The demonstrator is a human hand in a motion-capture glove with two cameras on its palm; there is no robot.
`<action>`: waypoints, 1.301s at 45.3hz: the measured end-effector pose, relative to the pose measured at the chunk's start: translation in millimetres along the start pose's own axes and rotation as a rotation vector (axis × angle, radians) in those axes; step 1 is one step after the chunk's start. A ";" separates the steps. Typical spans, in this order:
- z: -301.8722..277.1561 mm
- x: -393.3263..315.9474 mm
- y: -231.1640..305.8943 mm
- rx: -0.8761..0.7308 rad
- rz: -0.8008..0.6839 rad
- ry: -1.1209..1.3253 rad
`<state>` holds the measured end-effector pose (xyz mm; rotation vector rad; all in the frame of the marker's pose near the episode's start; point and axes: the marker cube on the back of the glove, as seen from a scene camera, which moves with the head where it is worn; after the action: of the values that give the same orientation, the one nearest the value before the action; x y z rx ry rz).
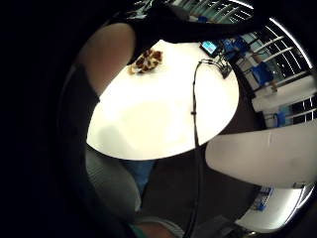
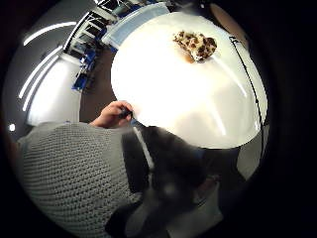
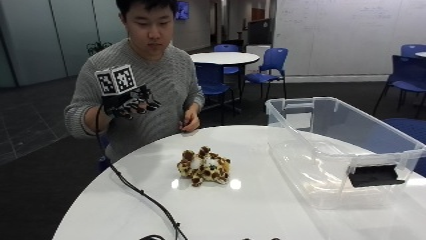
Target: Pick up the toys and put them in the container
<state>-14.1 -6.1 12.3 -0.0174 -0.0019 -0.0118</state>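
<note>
A person's gloved right hand (image 3: pixel 131 103), grip released, hovers above the worktop (image 3: pixel 266 210); it should descend squarely onto the spotted plush toy (image 3: pixel 204 167), nine o'clock of the clear container (image 3: pixel 346 150).

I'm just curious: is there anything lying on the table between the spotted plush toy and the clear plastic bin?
No. In the outside view, only bare white table separates the plush toy from the bin.

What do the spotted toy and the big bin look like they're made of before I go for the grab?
The spotted toy looks like soft plush fabric: fuzzy brown-and-cream patches, slumped shape with no hard edges. The bin appears to be clear rigid plastic with a glossy finish: the floor and chairs show through its walls, and its rim catches highlights. It carries a dark latch, probably plastic too.
</note>
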 end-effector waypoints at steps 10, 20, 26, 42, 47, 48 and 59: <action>-12.5 15.2 2.1 -0.001 0.017 -0.006; -17.6 13.3 -44.1 -0.005 -0.035 -0.007; -16.2 12.6 -135.6 -0.018 -0.068 0.033; 38.2 27.2 -238.9 -0.169 -0.009 -0.011; 66.4 32.9 -245.2 -0.247 0.014 -0.012; 72.8 32.9 -245.3 -0.264 0.021 -0.009; 139.2 29.6 -237.9 -0.352 0.125 0.111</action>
<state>12.4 -241.9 155.7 -0.3690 0.1119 0.1122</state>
